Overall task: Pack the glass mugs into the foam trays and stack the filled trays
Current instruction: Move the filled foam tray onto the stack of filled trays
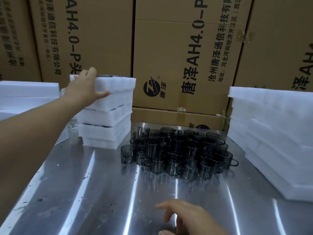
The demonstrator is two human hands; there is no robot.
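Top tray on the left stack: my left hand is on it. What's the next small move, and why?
Probably release the top tray: it looks seated on the stack, the left hand grips its edge, loose mugs crowd the table, and the open right hand is free to reach the foam pile.

The left hand (84, 89) is gripping the top foam tray (118, 85) on the stack (103, 131); the right hand (184, 217) is hovering, fingers relaxed, over the bench (84, 192).
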